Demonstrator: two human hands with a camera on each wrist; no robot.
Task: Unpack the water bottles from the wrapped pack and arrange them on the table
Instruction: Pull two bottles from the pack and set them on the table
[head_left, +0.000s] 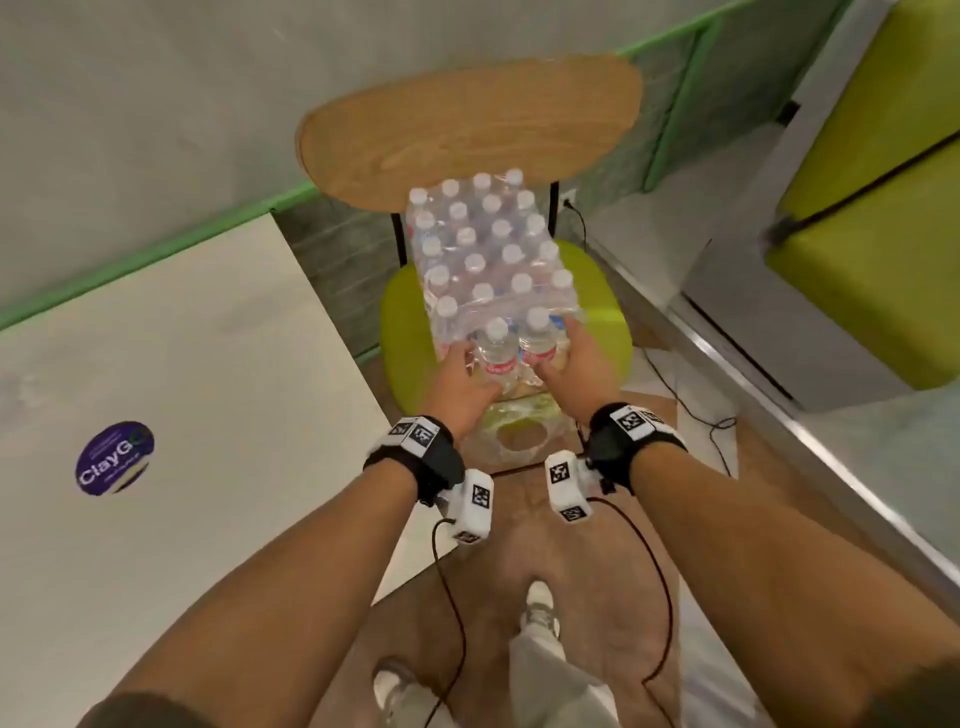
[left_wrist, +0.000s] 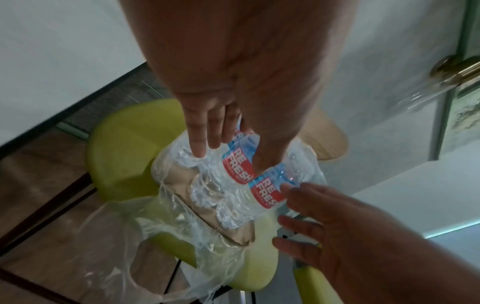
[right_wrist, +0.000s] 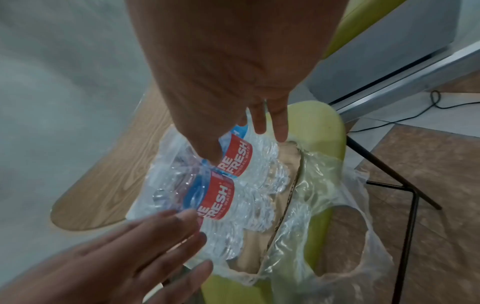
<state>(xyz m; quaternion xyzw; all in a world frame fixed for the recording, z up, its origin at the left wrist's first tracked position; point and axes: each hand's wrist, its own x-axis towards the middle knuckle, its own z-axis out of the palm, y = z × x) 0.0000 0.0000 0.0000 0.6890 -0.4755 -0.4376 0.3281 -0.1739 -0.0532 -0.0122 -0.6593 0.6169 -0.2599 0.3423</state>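
The wrapped pack sits on the green chair seat, beside the desk. The left hand and right hand flank the two front bottles, each grip spread with straight fingers against a bottle's outer side. Torn wrap hangs beneath both grips.

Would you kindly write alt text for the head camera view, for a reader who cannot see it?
Seen from above, a person's left hand and right hand reach around two water bottles at the torn-open near end of a plastic-wrapped pack standing on a green chair seat. A pale table bearing a round purple sticker lies to the left.
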